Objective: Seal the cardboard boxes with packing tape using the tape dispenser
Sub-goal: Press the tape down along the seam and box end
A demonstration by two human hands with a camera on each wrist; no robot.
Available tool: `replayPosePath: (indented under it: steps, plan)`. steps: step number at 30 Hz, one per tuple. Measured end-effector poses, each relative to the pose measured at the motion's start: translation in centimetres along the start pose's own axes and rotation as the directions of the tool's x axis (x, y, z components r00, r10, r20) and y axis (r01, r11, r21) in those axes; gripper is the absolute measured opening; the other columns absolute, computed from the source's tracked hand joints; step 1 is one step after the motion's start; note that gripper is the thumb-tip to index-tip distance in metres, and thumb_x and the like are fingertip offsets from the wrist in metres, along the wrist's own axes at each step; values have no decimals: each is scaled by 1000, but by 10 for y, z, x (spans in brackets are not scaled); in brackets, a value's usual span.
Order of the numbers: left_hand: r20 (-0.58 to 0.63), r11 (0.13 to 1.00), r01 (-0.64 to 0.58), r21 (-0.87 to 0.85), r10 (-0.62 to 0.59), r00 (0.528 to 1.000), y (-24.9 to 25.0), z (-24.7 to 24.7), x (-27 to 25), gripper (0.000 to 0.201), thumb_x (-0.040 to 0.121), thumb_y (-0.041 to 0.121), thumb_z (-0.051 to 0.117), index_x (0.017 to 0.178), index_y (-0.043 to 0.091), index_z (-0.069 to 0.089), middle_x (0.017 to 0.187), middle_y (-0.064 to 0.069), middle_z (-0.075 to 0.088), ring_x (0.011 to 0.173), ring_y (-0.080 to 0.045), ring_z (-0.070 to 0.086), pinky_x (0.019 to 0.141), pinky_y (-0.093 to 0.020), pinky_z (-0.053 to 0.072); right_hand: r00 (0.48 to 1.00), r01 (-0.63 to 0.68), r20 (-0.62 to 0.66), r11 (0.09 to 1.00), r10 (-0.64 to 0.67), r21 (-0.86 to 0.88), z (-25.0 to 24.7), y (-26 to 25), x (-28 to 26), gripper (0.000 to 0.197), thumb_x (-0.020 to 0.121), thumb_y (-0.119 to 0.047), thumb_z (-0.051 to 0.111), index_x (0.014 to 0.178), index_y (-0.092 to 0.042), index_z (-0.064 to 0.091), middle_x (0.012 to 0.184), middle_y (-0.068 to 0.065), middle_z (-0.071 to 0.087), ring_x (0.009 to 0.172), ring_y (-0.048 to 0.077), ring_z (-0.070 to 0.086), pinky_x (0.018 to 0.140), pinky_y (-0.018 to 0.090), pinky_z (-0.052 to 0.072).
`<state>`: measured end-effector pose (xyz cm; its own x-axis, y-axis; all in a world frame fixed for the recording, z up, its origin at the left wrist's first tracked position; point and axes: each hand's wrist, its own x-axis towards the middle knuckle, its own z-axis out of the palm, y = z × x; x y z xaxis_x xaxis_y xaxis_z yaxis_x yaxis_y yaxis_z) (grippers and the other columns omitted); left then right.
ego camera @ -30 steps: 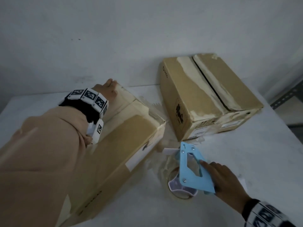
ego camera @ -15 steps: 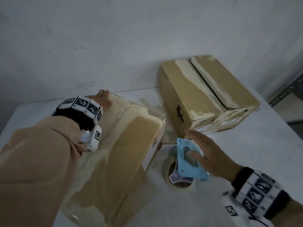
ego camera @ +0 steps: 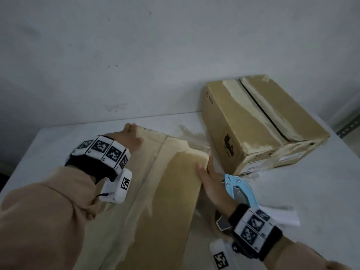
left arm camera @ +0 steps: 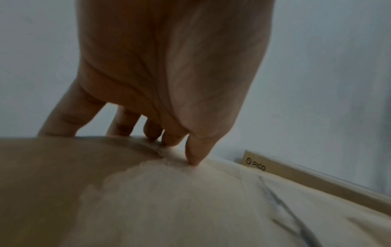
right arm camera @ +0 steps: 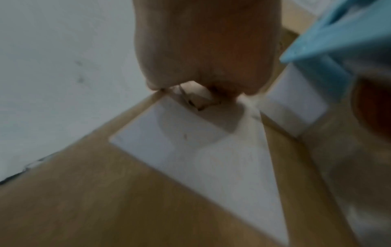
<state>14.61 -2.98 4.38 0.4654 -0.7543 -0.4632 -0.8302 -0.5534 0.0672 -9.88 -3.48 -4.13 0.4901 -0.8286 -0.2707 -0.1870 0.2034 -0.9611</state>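
Observation:
The near cardboard box (ego camera: 171,201) lies lengthwise in front of me, its top streaked with tape. My left hand (ego camera: 130,135) holds its far left corner: in the left wrist view the fingers (left arm camera: 69,117) hook over the far edge and the thumb presses on top of the near box (left arm camera: 148,200). My right hand (ego camera: 209,176) lies with straight fingers along the box's right edge, against the labelled side (right arm camera: 190,150). The blue tape dispenser (ego camera: 238,189) rests on the table just right of that hand, unheld. The second box (ego camera: 253,121) stands at the back right, its top seam showing as a dark line.
The white table (ego camera: 315,188) ends at a pale wall behind. A loose white sheet (ego camera: 282,213) lies right of the dispenser. A metal shelf upright (ego camera: 348,127) shows at the far right edge. The second box (left arm camera: 275,168) stands close to the near box's far right corner.
My right hand let go of the tape dispenser and moved left to the near box's right edge. The near box has swung round to lie lengthwise; my left hand stayed at its far corner.

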Motion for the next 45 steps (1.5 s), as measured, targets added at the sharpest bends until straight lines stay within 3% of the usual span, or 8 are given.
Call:
replayPosePath:
  steps: [4,8,11,13,17,32,38,45]
  plan:
    - [120,997,-18,80,9,993,-8,-3,-12,71,97,42,29,148,7,-6,156,-11,-4,139,-27,25,112,-38,26,997,10,-72,972,-27,-236,-21,-23,-1,101,72,-75,31,145,-21,-11,156,0,0,142,17,7,116,41,9]
    - [118,986,-82,149,65,991,-12,-15,-29,61,96,44,35,143,7,24,145,-13,35,128,-25,41,104,-32,36,982,180,36,841,-188,-511,-26,-68,18,88,79,-62,52,147,-27,9,152,-4,22,139,15,21,114,39,20]
    - [22,959,-178,220,177,984,-1,-20,-37,58,97,42,32,144,10,23,152,-13,23,133,-27,36,108,-37,34,934,349,216,606,-284,-715,-14,-83,33,64,90,-40,54,142,-16,28,149,1,28,139,17,21,113,37,20]
    - [6,918,-350,187,355,935,12,-19,-40,54,98,37,31,147,15,20,156,-7,12,140,-24,25,113,-39,27,888,454,332,493,-318,-742,-2,-86,39,58,89,-40,50,138,-11,37,144,9,38,134,23,33,109,36,28]
    - [61,819,-565,98,562,825,24,-8,-29,39,98,29,33,135,16,40,135,-2,47,125,-21,45,106,-37,33,852,518,443,326,-279,-791,16,-93,50,48,95,-27,48,138,-10,36,145,8,37,133,19,33,104,22,23]
    - [221,888,-460,-7,449,865,-9,-21,15,42,100,39,23,128,21,48,133,0,52,116,-16,49,100,-28,33,945,283,325,403,37,-870,12,-94,60,54,90,-51,45,133,-18,40,127,4,52,112,23,50,91,31,40]
    - [176,922,-314,225,278,944,-35,-27,24,46,98,47,16,129,31,45,137,8,49,131,-14,39,113,-55,-10,974,189,221,373,46,-908,-13,-95,52,63,77,-67,49,113,-15,54,104,1,58,93,17,53,82,31,43]
    - [120,971,-166,173,147,982,-60,-32,29,53,89,66,22,133,43,40,158,3,-3,145,-24,-4,113,-58,1,994,90,107,424,17,-901,-26,-82,47,96,52,-92,24,117,-27,53,121,2,49,111,19,45,83,30,37]
